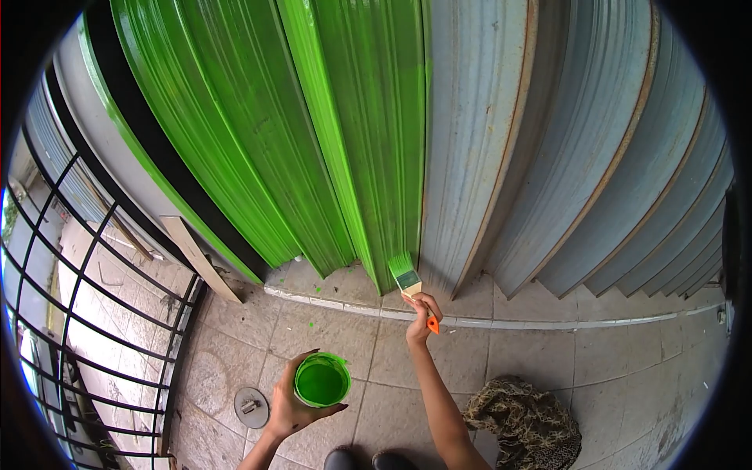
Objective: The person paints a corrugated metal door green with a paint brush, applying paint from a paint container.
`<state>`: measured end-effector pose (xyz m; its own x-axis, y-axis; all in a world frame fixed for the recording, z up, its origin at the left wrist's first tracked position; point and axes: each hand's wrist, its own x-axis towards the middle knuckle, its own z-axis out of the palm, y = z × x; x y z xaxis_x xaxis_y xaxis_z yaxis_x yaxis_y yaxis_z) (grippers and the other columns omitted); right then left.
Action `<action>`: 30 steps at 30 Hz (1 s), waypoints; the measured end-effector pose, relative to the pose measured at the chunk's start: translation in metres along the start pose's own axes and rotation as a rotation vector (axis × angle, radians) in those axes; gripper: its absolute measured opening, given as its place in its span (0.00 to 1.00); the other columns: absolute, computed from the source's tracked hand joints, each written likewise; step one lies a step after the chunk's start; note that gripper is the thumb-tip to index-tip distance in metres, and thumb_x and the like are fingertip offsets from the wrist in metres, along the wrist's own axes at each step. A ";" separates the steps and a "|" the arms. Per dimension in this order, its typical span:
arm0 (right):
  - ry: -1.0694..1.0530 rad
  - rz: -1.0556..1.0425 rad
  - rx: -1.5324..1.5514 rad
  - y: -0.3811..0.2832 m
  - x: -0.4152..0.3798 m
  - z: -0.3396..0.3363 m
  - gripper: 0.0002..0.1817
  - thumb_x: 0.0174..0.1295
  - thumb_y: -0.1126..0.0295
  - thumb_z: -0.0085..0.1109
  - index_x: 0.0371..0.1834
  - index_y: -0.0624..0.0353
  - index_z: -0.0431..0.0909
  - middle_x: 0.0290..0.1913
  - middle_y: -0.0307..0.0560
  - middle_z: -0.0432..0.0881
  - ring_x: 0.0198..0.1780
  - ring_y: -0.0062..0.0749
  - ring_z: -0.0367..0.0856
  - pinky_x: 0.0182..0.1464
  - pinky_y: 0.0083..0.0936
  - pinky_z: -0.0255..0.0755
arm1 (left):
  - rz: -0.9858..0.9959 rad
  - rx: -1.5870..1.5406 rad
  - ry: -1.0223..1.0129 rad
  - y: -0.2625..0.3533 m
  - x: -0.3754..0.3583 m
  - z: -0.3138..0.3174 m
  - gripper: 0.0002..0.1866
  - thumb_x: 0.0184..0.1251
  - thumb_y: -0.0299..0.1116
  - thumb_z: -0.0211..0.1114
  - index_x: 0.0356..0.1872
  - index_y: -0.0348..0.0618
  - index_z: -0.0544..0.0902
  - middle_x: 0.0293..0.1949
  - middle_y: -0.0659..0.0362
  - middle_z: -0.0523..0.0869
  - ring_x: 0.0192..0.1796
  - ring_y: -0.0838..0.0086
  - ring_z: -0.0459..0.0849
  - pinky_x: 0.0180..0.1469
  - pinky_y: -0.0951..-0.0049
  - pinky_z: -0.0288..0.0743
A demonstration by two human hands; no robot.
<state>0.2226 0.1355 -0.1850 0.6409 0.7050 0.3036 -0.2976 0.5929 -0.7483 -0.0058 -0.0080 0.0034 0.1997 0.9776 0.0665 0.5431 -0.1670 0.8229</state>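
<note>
My left hand (pixel 288 398) is wrapped round a tub of green paint (pixel 322 380), its rim smeared with paint and its mouth facing up. In my right hand (pixel 423 312) is a paintbrush (pixel 408 282) with a pale wooden ferrule end and an orange handle tip. Its green bristles point up and rest at the lower end of a folding metal shutter, close to the edge of a painted panel (pixel 392 196). Panels to the left are glossy green. To the right, the bare panels (pixel 470 157) are grey with rusty edges.
A round lid (pixel 251 407) with a small object on it lies on the tiled floor (pixel 399 368), left of the tub. A camouflage-patterned cloth (pixel 523 423) is heaped at the right. Black metal bars (pixel 102 313) stand on the left, near a leaning wooden board (pixel 201 258). Dark shoes (pixel 364 459) show below.
</note>
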 end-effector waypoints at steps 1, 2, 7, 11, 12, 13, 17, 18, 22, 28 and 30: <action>0.010 0.019 0.005 0.008 -0.002 -0.005 0.07 0.60 0.78 0.49 0.34 0.72 0.75 0.36 0.57 0.83 0.38 0.43 0.86 0.47 0.33 0.81 | -0.006 -0.015 -0.006 0.000 0.001 0.000 0.51 0.32 0.39 0.87 0.62 0.37 0.69 0.52 0.51 0.83 0.55 0.67 0.82 0.60 0.65 0.75; 0.018 0.030 -0.029 0.016 -0.005 -0.009 0.07 0.60 0.78 0.49 0.33 0.72 0.75 0.36 0.56 0.83 0.37 0.43 0.86 0.46 0.33 0.81 | -0.014 -0.029 -0.013 0.000 0.001 0.000 0.51 0.32 0.38 0.87 0.62 0.36 0.68 0.52 0.52 0.83 0.55 0.68 0.81 0.61 0.66 0.74; 0.105 0.075 -0.083 0.026 -0.022 -0.026 0.06 0.60 0.78 0.49 0.32 0.70 0.76 0.34 0.53 0.83 0.35 0.42 0.87 0.41 0.31 0.83 | 0.023 -0.014 -0.017 -0.004 0.002 0.005 0.50 0.33 0.41 0.86 0.62 0.39 0.68 0.52 0.51 0.83 0.54 0.63 0.83 0.58 0.64 0.77; 0.164 0.138 -0.077 0.041 -0.023 -0.031 0.06 0.60 0.77 0.50 0.31 0.70 0.76 0.33 0.53 0.83 0.34 0.42 0.87 0.40 0.31 0.83 | 0.029 -0.017 -0.032 0.001 0.000 0.006 0.51 0.33 0.41 0.86 0.63 0.39 0.68 0.52 0.51 0.83 0.55 0.64 0.83 0.58 0.64 0.77; 0.153 0.139 -0.062 0.036 -0.017 -0.024 0.06 0.60 0.77 0.51 0.32 0.70 0.76 0.33 0.53 0.83 0.34 0.42 0.87 0.40 0.32 0.83 | 0.024 -0.021 -0.031 0.002 -0.001 0.005 0.51 0.33 0.41 0.86 0.63 0.39 0.68 0.52 0.51 0.83 0.55 0.64 0.83 0.58 0.64 0.77; 0.143 0.139 -0.050 0.026 -0.011 -0.016 0.06 0.60 0.76 0.51 0.32 0.70 0.76 0.33 0.54 0.83 0.34 0.42 0.87 0.40 0.32 0.83 | 0.019 -0.028 -0.033 0.002 -0.001 0.006 0.51 0.33 0.41 0.86 0.63 0.39 0.68 0.52 0.51 0.83 0.55 0.64 0.83 0.58 0.64 0.77; 0.115 0.052 -0.021 -0.032 0.010 0.029 0.11 0.60 0.71 0.49 0.34 0.72 0.74 0.34 0.56 0.81 0.33 0.51 0.86 0.42 0.40 0.83 | -0.003 -0.023 -0.057 0.000 0.000 0.007 0.50 0.33 0.41 0.86 0.62 0.39 0.68 0.52 0.51 0.83 0.55 0.64 0.83 0.58 0.64 0.77; 0.094 0.002 0.011 -0.039 0.011 0.032 0.11 0.60 0.71 0.49 0.34 0.72 0.74 0.34 0.56 0.80 0.34 0.51 0.86 0.43 0.40 0.83 | -0.002 -0.017 -0.054 0.000 0.000 0.006 0.50 0.33 0.41 0.86 0.62 0.40 0.68 0.52 0.51 0.83 0.55 0.64 0.83 0.58 0.64 0.77; 0.028 -0.082 0.000 -0.044 0.012 0.034 0.11 0.61 0.72 0.48 0.35 0.72 0.74 0.34 0.57 0.81 0.36 0.50 0.86 0.44 0.41 0.83 | -0.011 -0.035 -0.041 0.002 0.000 0.006 0.50 0.34 0.41 0.86 0.63 0.40 0.68 0.52 0.51 0.83 0.55 0.64 0.83 0.58 0.64 0.77; 0.018 -0.028 -0.146 0.018 -0.006 -0.015 0.09 0.61 0.74 0.49 0.32 0.71 0.75 0.33 0.56 0.83 0.36 0.45 0.87 0.42 0.37 0.83 | -0.013 -0.024 -0.042 0.001 -0.001 0.006 0.50 0.34 0.42 0.86 0.63 0.40 0.68 0.53 0.51 0.83 0.55 0.63 0.84 0.58 0.64 0.77; 0.066 0.056 -0.131 0.028 -0.015 -0.029 0.07 0.60 0.77 0.50 0.32 0.71 0.76 0.33 0.54 0.83 0.35 0.41 0.87 0.42 0.32 0.83 | -0.001 -0.020 -0.040 0.002 0.000 0.005 0.50 0.34 0.42 0.86 0.63 0.40 0.68 0.53 0.51 0.83 0.55 0.63 0.84 0.58 0.63 0.77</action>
<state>0.2257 0.1303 -0.2273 0.6727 0.7054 0.2233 -0.2421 0.4950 -0.8345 -0.0006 -0.0091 0.0027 0.2315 0.9719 0.0435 0.5268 -0.1628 0.8343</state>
